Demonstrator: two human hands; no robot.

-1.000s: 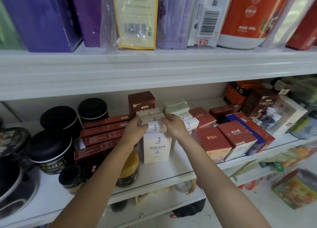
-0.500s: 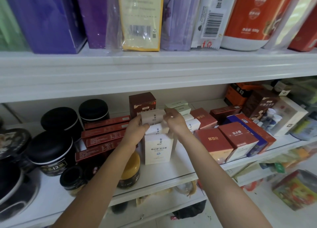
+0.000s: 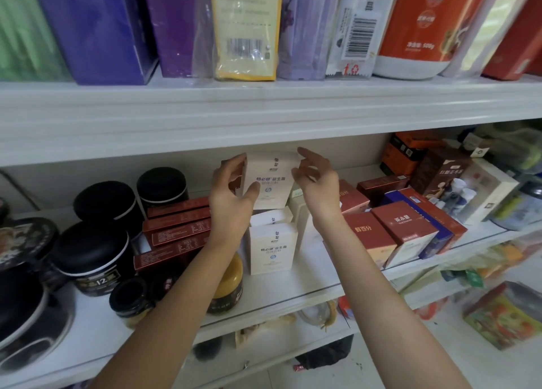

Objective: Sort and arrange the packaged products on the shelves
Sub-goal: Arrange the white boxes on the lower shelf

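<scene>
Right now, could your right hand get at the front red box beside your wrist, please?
Probably yes. The right hand is open and holds nothing, the red box stands at the front of the shelf just right of that wrist, and nothing covers it.

Left grip (image 3: 231,190): raised at the left edge of the white box (image 3: 271,180), holding it, thumb across its lower front, fingers curled round its left side.
Right grip (image 3: 318,180): at the box's right edge, fingers loosely spread, forefinger tipped up; contact with the box unclear.
Arms: left arm (image 3: 164,315) and right arm (image 3: 381,300), both bare, reach up from below the box and converge toward it.
</scene>
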